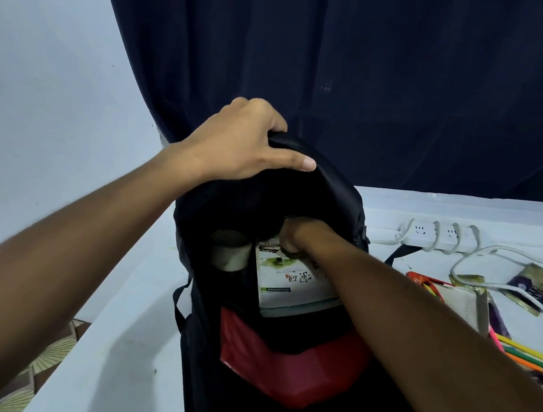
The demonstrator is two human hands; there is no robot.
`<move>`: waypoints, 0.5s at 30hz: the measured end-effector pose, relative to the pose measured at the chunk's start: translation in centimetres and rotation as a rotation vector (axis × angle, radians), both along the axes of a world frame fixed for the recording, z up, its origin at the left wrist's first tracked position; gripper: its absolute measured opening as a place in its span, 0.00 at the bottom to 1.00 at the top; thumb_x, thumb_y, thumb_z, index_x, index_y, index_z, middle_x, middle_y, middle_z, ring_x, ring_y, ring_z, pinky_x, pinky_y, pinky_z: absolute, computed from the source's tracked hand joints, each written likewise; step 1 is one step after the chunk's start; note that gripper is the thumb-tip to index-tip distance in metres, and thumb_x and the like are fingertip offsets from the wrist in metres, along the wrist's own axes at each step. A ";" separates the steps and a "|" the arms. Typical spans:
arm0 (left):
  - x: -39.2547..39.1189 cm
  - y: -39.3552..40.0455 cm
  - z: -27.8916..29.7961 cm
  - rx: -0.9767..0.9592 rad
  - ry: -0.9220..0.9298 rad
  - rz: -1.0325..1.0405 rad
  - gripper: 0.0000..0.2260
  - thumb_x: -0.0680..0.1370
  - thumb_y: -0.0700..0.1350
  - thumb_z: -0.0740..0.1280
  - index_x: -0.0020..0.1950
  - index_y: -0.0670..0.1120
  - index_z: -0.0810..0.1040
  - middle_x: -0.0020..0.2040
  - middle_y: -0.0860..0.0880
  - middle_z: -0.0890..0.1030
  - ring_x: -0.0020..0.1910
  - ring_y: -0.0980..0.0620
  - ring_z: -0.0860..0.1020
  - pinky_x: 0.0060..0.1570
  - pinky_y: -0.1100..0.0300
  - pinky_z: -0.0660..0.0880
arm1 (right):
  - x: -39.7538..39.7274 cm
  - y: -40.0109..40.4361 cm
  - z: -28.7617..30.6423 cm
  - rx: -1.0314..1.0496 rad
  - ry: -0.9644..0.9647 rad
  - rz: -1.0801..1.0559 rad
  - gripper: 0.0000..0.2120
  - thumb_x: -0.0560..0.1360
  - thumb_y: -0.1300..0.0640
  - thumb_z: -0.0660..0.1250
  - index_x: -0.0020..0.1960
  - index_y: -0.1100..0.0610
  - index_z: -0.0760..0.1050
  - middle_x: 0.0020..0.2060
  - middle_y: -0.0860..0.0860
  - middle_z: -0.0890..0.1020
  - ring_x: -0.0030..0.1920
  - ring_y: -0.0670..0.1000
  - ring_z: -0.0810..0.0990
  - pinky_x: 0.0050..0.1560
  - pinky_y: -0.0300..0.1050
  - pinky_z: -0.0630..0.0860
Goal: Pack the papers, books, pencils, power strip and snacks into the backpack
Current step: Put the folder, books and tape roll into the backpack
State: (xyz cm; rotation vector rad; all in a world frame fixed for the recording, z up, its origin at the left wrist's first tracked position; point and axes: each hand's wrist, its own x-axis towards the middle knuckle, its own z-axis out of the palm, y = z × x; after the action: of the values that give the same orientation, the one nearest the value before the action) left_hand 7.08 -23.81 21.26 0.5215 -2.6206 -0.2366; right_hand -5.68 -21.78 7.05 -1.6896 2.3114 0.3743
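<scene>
Where the white and green cover of the book (291,277) shows inside the backpack (272,396), I can see large Chinese characters on it, but I cannot read them from here. My right hand (293,238) is down in the open mouth, its fingers curled round the book's far end. My left hand (240,143) grips the top edge of the black flap, thumb laid along it, holding the mouth open. Beside the book, at the left inside the bag, a pale rolled sheet of paper (229,250) stands on end. A red lining panel (276,369) shows in front.

To my right on the white desk (125,359) lie the white power strip (438,236) with its cable looped round it, a snack packet (535,287), and coloured pencils (520,352) near the edge. Behind hang a dark blue curtain (351,60) and a pale wall (43,37).
</scene>
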 end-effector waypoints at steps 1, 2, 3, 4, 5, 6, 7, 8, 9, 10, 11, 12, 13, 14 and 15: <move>0.0 0.0 0.0 0.002 0.001 0.004 0.29 0.66 0.68 0.70 0.30 0.41 0.68 0.26 0.51 0.67 0.26 0.53 0.67 0.29 0.58 0.65 | 0.1 0.0 0.1 -0.006 0.007 0.003 0.20 0.77 0.65 0.61 0.68 0.65 0.71 0.67 0.60 0.74 0.65 0.58 0.74 0.62 0.46 0.71; 0.0 -0.1 0.0 0.000 0.001 0.007 0.29 0.66 0.68 0.70 0.30 0.42 0.70 0.26 0.51 0.69 0.27 0.53 0.68 0.30 0.58 0.66 | 0.3 0.2 0.2 -0.007 0.016 0.018 0.20 0.77 0.65 0.61 0.68 0.65 0.71 0.67 0.59 0.74 0.65 0.58 0.74 0.63 0.46 0.70; 0.1 -0.3 -0.1 -0.001 0.001 0.013 0.28 0.66 0.68 0.70 0.31 0.42 0.72 0.26 0.51 0.71 0.27 0.53 0.69 0.30 0.58 0.66 | 0.5 0.6 0.1 -0.007 0.011 0.030 0.19 0.77 0.65 0.61 0.68 0.66 0.71 0.67 0.59 0.74 0.66 0.58 0.74 0.63 0.46 0.70; 0.2 -0.3 -0.3 0.002 0.002 0.021 0.28 0.66 0.69 0.69 0.32 0.42 0.73 0.27 0.50 0.72 0.28 0.52 0.71 0.30 0.58 0.68 | 0.9 1.0 -0.3 0.004 0.002 0.042 0.19 0.77 0.65 0.61 0.67 0.66 0.72 0.67 0.59 0.74 0.65 0.58 0.74 0.63 0.46 0.70; 0.3 -0.4 -0.6 0.009 0.004 0.031 0.28 0.65 0.69 0.69 0.33 0.42 0.74 0.28 0.49 0.73 0.29 0.52 0.71 0.31 0.57 0.68 | 1.3 1.5 -0.5 0.011 0.003 0.082 0.17 0.76 0.66 0.61 0.64 0.67 0.74 0.65 0.60 0.76 0.63 0.58 0.76 0.61 0.46 0.73; 0.4 -0.4 -0.8 0.019 0.003 0.043 0.29 0.65 0.69 0.69 0.33 0.41 0.74 0.28 0.48 0.74 0.29 0.52 0.71 0.32 0.56 0.69 | 1.7 2.2 -0.3 0.023 0.009 0.108 0.16 0.74 0.66 0.61 0.60 0.67 0.76 0.62 0.60 0.78 0.59 0.59 0.79 0.57 0.46 0.76; 0.6 -0.2 -1.2 0.030 -0.002 0.054 0.30 0.65 0.70 0.69 0.33 0.40 0.74 0.29 0.47 0.74 0.29 0.52 0.71 0.32 0.56 0.69 | 2.2 3.2 0.2 0.016 -0.022 0.106 0.14 0.73 0.66 0.62 0.56 0.66 0.78 0.58 0.60 0.80 0.54 0.58 0.81 0.50 0.44 0.78; 0.9 0.1 -1.7 0.042 -0.010 0.065 0.31 0.64 0.69 0.69 0.33 0.40 0.73 0.29 0.46 0.74 0.29 0.53 0.71 0.32 0.56 0.68 | 2.8 4.2 1.0 -0.003 -0.053 0.143 0.12 0.73 0.65 0.62 0.53 0.65 0.79 0.55 0.61 0.82 0.49 0.58 0.82 0.45 0.43 0.77; 1.2 0.5 -2.2 0.057 -0.019 0.076 0.31 0.64 0.69 0.69 0.33 0.40 0.73 0.29 0.45 0.75 0.29 0.53 0.71 0.32 0.57 0.68 | 3.3 5.6 2.2 -0.010 -0.128 0.176 0.11 0.74 0.63 0.61 0.52 0.64 0.79 0.54 0.60 0.82 0.48 0.58 0.81 0.42 0.42 0.76; 1.6 1.0 -2.7 0.073 -0.029 0.084 0.31 0.63 0.70 0.70 0.34 0.40 0.73 0.30 0.45 0.76 0.29 0.53 0.71 0.32 0.57 0.68 | 3.8 7.0 3.7 0.005 -0.226 0.217 0.12 0.75 0.62 0.62 0.54 0.64 0.79 0.55 0.60 0.82 0.49 0.57 0.81 0.44 0.43 0.76; 2.0 1.6 -3.2 0.086 -0.037 0.087 0.32 0.62 0.71 0.69 0.33 0.40 0.73 0.30 0.44 0.76 0.29 0.53 0.71 0.32 0.57 0.68 | 4.0 8.5 5.4 0.028 -0.369 0.251 0.13 0.76 0.61 0.63 0.58 0.62 0.80 0.56 0.59 0.82 0.51 0.56 0.81 0.48 0.43 0.77; 2.6 2.3 -3.8 0.098 -0.040 0.084 0.32 0.61 0.72 0.69 0.33 0.41 0.72 0.30 0.45 0.76 0.29 0.53 0.71 0.31 0.58 0.67 | 4.1 10.5 7.3 0.058 -0.559 0.261 0.13 0.77 0.62 0.65 0.60 0.60 0.79 0.56 0.57 0.83 0.51 0.54 0.81 0.52 0.44 0.78; 3.2 3.1 -4.4 0.114 -0.036 0.078 0.32 0.60 0.73 0.67 0.32 0.43 0.72 0.29 0.46 0.75 0.29 0.53 0.70 0.31 0.58 0.66 | 4.0 12.7 9.1 0.089 -0.754 0.252 0.13 0.77 0.64 0.65 0.60 0.59 0.79 0.52 0.56 0.84 0.49 0.52 0.83 0.53 0.45 0.80; 3.9 4.0 -5.2 0.137 -0.028 0.071 0.30 0.59 0.73 0.66 0.31 0.44 0.70 0.28 0.49 0.73 0.28 0.54 0.70 0.30 0.58 0.66 | 3.5 14.8 10.8 0.086 -0.900 0.261 0.12 0.77 0.66 0.64 0.59 0.59 0.79 0.49 0.55 0.85 0.47 0.52 0.84 0.52 0.47 0.81; 4.6 4.9 -6.2 0.159 -0.013 0.069 0.28 0.59 0.72 0.66 0.31 0.46 0.70 0.27 0.51 0.72 0.28 0.54 0.69 0.30 0.57 0.66 | 2.7 16.6 11.9 0.037 -0.979 0.283 0.11 0.77 0.67 0.63 0.58 0.60 0.80 0.47 0.56 0.86 0.46 0.55 0.85 0.49 0.48 0.82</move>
State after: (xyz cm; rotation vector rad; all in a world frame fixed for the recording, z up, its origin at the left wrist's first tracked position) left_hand 11.71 -18.90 15.10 0.6674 -2.6040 -0.4238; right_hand -3.02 -5.15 18.95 -1.6428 1.3512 -0.3142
